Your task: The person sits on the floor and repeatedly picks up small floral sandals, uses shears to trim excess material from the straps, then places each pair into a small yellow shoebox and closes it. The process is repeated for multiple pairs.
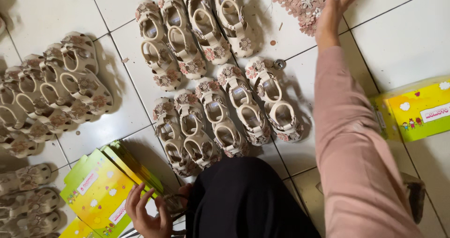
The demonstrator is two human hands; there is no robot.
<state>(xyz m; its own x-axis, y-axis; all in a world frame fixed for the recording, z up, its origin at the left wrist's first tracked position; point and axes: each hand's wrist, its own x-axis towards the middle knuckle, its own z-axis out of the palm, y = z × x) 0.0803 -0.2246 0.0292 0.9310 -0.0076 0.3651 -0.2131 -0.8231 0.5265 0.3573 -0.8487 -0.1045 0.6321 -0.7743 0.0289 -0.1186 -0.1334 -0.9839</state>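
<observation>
- The pile of small flower trims (pixel 302 3) lay on the white tiled floor (pixel 403 36) at the far edge of my view, pink and cream pieces heaped loosely together.
- My right hand (pixel 333 6) was stretched out over that pile, fingers spread and open, the fingertips at the flowers; I could not tell whether any piece was pinched between them.
- My left hand (pixel 149 214) rested low beside my knee, fingers loosely curled and mostly open, touching the stack of flat yellow-green cartons (pixel 101 186); it did not clearly hold anything.
- Between the two hands, beige children's sandals (pixel 220 111) with flower decorations stood in close rows on the tiles, a second row (pixel 197 29) lying just beyond them.
- Another cluster of the same sandals (pixel 56 92) sat well apart to the left.
- A folded yellow box (pixel 417 109) lay on the floor to the right of my pink sleeve (pixel 347 139).
- A small round metal piece (pixel 279 64) lay near the sandals.
</observation>
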